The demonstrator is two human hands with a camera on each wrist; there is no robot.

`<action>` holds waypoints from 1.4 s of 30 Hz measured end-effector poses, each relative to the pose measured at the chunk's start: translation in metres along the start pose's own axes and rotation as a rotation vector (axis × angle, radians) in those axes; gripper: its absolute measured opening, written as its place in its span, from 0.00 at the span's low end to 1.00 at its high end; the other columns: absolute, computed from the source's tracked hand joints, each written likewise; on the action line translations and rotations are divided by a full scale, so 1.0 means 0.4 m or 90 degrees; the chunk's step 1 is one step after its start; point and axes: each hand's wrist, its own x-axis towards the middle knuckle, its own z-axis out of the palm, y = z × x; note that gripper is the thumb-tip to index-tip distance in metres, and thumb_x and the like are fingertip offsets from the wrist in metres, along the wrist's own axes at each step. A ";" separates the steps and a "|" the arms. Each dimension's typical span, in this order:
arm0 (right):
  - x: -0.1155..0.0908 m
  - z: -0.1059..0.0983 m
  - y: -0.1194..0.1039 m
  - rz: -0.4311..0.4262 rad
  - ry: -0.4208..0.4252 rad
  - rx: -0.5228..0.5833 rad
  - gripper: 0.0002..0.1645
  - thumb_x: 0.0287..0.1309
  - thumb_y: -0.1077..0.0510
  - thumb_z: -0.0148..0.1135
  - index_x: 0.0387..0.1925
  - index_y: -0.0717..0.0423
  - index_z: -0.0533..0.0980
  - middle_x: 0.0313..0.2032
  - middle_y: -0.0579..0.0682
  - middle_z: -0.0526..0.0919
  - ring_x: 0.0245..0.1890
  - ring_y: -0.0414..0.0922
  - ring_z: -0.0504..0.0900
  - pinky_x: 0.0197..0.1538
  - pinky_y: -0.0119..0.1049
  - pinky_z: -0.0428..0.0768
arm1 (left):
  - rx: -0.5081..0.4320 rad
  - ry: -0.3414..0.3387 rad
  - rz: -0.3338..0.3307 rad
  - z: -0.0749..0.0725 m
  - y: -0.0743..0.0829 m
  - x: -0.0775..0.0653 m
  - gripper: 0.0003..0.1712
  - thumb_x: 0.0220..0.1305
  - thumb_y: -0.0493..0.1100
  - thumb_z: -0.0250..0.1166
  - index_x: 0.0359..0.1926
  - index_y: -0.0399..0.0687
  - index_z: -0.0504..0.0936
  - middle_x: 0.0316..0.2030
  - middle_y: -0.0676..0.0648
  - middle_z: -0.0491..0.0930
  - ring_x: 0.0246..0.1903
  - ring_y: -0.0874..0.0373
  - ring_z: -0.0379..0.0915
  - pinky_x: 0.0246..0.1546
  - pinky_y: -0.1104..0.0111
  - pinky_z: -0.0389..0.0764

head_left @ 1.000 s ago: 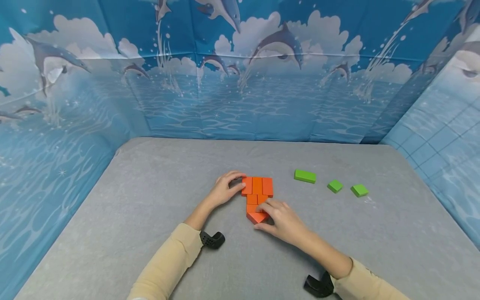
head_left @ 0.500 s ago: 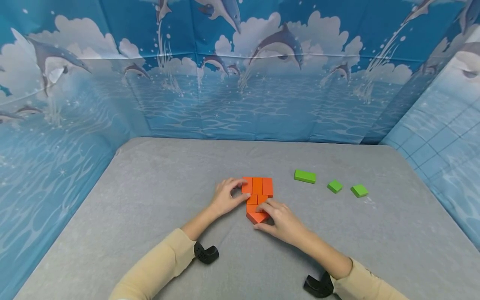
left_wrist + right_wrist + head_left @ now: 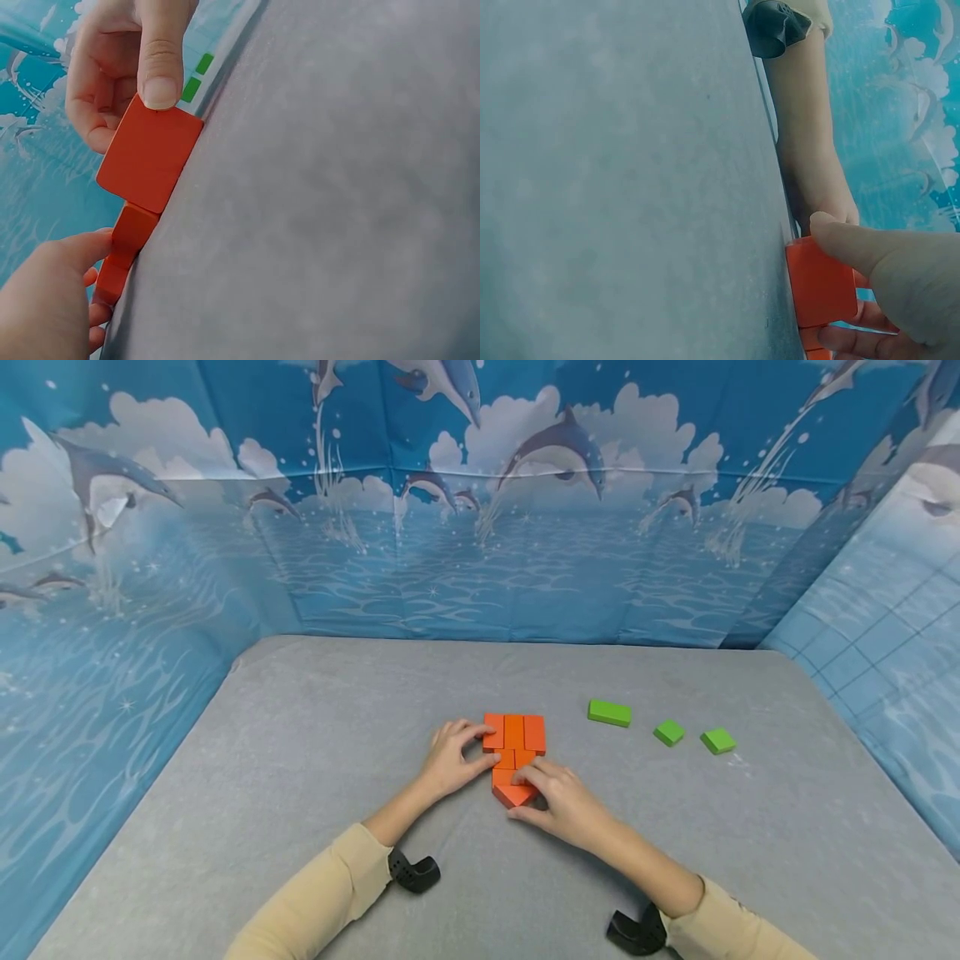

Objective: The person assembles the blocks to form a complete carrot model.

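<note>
Orange blocks (image 3: 507, 758) adjoin near the middle of the desk (image 3: 360, 693); the right hand (image 3: 564, 802) pinches their nearest, triangular block (image 3: 512, 794), the left hand (image 3: 452, 758) loosely touches their left side. Green blocks (image 3: 669, 732) lie towards the right edge.

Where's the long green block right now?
In the head view, the long green block lies right of the orange blocks, left of the two smaller green blocks.

We have drawn our left hand (image 3: 452, 762) back toward us: its fingers (image 3: 472, 729) now lie lower along the upper-left orange block (image 3: 497, 737), its thumb (image 3: 483, 763) beside the small orange block (image 3: 507, 759), the black wrist mount (image 3: 416, 872) farther behind those fingers.
</note>
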 end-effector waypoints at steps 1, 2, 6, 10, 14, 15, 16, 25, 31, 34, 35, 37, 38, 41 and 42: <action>0.000 0.000 0.000 0.001 -0.003 0.001 0.22 0.43 0.47 0.71 0.38 0.53 0.76 0.33 0.43 0.75 0.32 0.37 0.71 0.37 0.37 0.70 | -0.001 0.001 0.000 0.000 0.000 0.000 0.23 0.52 0.51 0.68 0.49 0.49 0.79 0.43 0.47 0.76 0.45 0.52 0.65 0.53 0.52 0.60; 0.000 0.000 0.000 0.002 -0.006 0.004 0.22 0.43 0.47 0.71 0.38 0.53 0.76 0.33 0.43 0.75 0.32 0.37 0.71 0.37 0.37 0.71 | -0.003 -0.001 -0.002 0.000 -0.001 0.000 0.23 0.52 0.51 0.68 0.49 0.49 0.79 0.43 0.46 0.76 0.45 0.52 0.65 0.53 0.52 0.60; 0.002 -0.006 0.006 0.000 -0.009 0.034 0.23 0.42 0.45 0.71 0.39 0.52 0.76 0.34 0.43 0.75 0.32 0.37 0.72 0.38 0.38 0.70 | -0.003 -0.002 -0.006 0.001 -0.002 -0.002 0.24 0.52 0.52 0.67 0.49 0.49 0.79 0.43 0.47 0.76 0.44 0.53 0.65 0.52 0.53 0.60; 0.021 -0.049 0.041 0.028 0.007 0.105 0.24 0.46 0.47 0.69 0.42 0.56 0.76 0.34 0.47 0.77 0.32 0.42 0.74 0.36 0.38 0.72 | -0.002 -0.005 -0.003 0.001 -0.004 -0.002 0.24 0.52 0.52 0.67 0.50 0.50 0.79 0.43 0.47 0.75 0.43 0.53 0.65 0.51 0.53 0.61; 0.045 -0.109 0.124 0.103 0.076 0.120 0.21 0.51 0.57 0.67 0.45 0.62 0.75 0.34 0.57 0.77 0.33 0.48 0.73 0.35 0.43 0.74 | -0.003 -0.004 0.002 0.001 -0.005 -0.002 0.24 0.52 0.52 0.67 0.50 0.50 0.79 0.43 0.47 0.75 0.43 0.53 0.65 0.52 0.54 0.61; 0.048 -0.120 0.151 0.121 0.096 0.110 0.20 0.51 0.59 0.66 0.45 0.63 0.75 0.34 0.58 0.76 0.33 0.49 0.73 0.35 0.44 0.74 | -0.003 -0.004 0.003 0.001 -0.005 -0.002 0.24 0.52 0.52 0.67 0.50 0.50 0.79 0.43 0.47 0.75 0.44 0.53 0.65 0.52 0.53 0.61; 0.049 -0.129 0.178 0.136 0.113 0.099 0.19 0.52 0.60 0.66 0.46 0.64 0.75 0.34 0.59 0.76 0.33 0.50 0.73 0.36 0.46 0.74 | -0.002 -0.004 0.003 0.001 -0.005 -0.003 0.24 0.52 0.52 0.67 0.50 0.50 0.79 0.43 0.47 0.75 0.44 0.53 0.65 0.52 0.53 0.60; 0.013 -0.155 0.373 0.180 0.112 0.092 0.20 0.54 0.67 0.61 0.49 0.70 0.72 0.40 0.67 0.73 0.39 0.61 0.72 0.42 0.55 0.70 | 0.003 -0.007 0.005 0.003 -0.007 -0.002 0.24 0.53 0.53 0.67 0.50 0.50 0.78 0.44 0.47 0.75 0.44 0.53 0.64 0.52 0.54 0.60; -0.010 -0.163 0.414 0.220 0.050 0.117 0.22 0.57 0.62 0.60 0.52 0.68 0.70 0.44 0.66 0.71 0.44 0.61 0.70 0.46 0.57 0.68 | 0.007 -0.002 0.007 0.003 -0.006 -0.002 0.24 0.53 0.53 0.67 0.50 0.51 0.78 0.43 0.48 0.75 0.44 0.53 0.65 0.52 0.54 0.61; -0.016 -0.162 0.420 0.237 0.034 0.118 0.22 0.57 0.61 0.61 0.52 0.67 0.70 0.46 0.66 0.71 0.45 0.61 0.70 0.47 0.57 0.68 | 0.005 -0.003 0.007 0.001 -0.005 -0.002 0.24 0.53 0.53 0.67 0.50 0.51 0.78 0.43 0.48 0.75 0.44 0.53 0.65 0.52 0.54 0.61; -0.017 -0.161 0.421 0.243 0.030 0.117 0.22 0.57 0.60 0.61 0.51 0.67 0.71 0.46 0.67 0.72 0.46 0.61 0.70 0.47 0.57 0.68 | 0.005 -0.004 0.007 0.001 -0.005 -0.002 0.24 0.53 0.53 0.67 0.50 0.51 0.78 0.43 0.47 0.75 0.44 0.53 0.65 0.53 0.54 0.61; -0.019 -0.160 0.420 0.254 0.022 0.118 0.23 0.56 0.60 0.62 0.51 0.68 0.71 0.47 0.67 0.72 0.46 0.61 0.70 0.48 0.57 0.67 | 0.003 -0.006 0.008 0.000 -0.005 -0.002 0.24 0.53 0.53 0.67 0.51 0.50 0.78 0.44 0.47 0.75 0.45 0.53 0.65 0.54 0.54 0.60; -0.019 -0.159 0.421 0.259 0.018 0.117 0.23 0.56 0.59 0.62 0.51 0.68 0.71 0.47 0.67 0.72 0.46 0.61 0.70 0.48 0.57 0.67 | 0.003 -0.006 0.008 0.000 -0.004 -0.003 0.24 0.53 0.53 0.67 0.51 0.50 0.78 0.44 0.47 0.75 0.45 0.53 0.65 0.54 0.54 0.60; -0.020 -0.156 0.420 0.269 0.009 0.115 0.23 0.55 0.59 0.63 0.51 0.67 0.72 0.48 0.67 0.72 0.47 0.60 0.70 0.49 0.56 0.67 | 0.000 -0.007 0.009 -0.001 -0.003 -0.003 0.24 0.53 0.52 0.67 0.50 0.50 0.78 0.44 0.47 0.75 0.45 0.52 0.65 0.54 0.53 0.60; -0.020 -0.155 0.420 0.271 0.007 0.115 0.23 0.55 0.59 0.63 0.50 0.67 0.72 0.48 0.67 0.72 0.47 0.60 0.70 0.49 0.56 0.67 | -0.001 -0.007 0.009 -0.001 -0.003 -0.003 0.24 0.53 0.52 0.67 0.50 0.50 0.78 0.44 0.47 0.75 0.45 0.52 0.65 0.54 0.53 0.60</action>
